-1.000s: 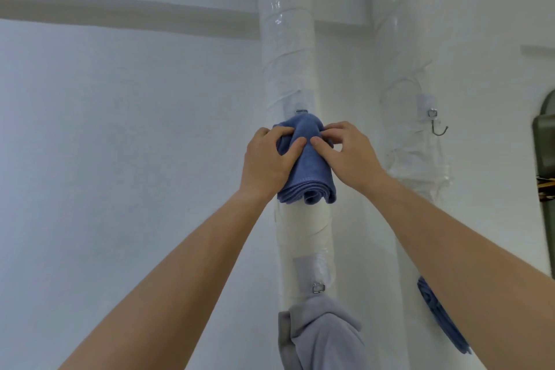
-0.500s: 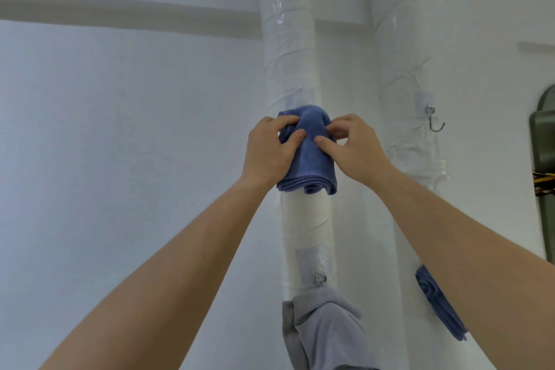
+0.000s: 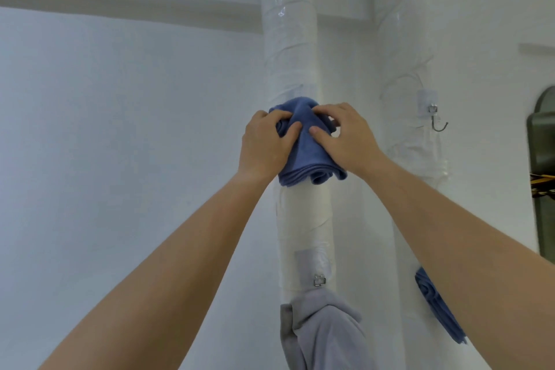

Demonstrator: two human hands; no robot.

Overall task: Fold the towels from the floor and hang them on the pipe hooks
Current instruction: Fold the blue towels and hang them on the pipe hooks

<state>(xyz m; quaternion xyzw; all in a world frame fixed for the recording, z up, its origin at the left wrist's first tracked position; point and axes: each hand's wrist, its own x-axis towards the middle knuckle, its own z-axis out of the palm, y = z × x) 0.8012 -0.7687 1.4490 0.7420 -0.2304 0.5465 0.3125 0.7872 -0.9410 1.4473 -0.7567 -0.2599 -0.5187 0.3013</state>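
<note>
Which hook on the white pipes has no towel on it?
The upper metal hook on the right-hand pipe; the lower metal hook on the left-hand pipe holds a grey towel.

White pipe (image 3: 303, 219), blue towel (image 3: 303, 156), pale grey towel (image 3: 327, 333), possibly olive-green panel (image 3: 543, 159)

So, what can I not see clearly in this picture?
Head view only.
Upper hook: hidden behind the blue towel, the left hand and the right hand.
Grey towel: cut off by the bottom edge.
Lower blue towel: partly behind the right forearm, its hook hidden.
</note>
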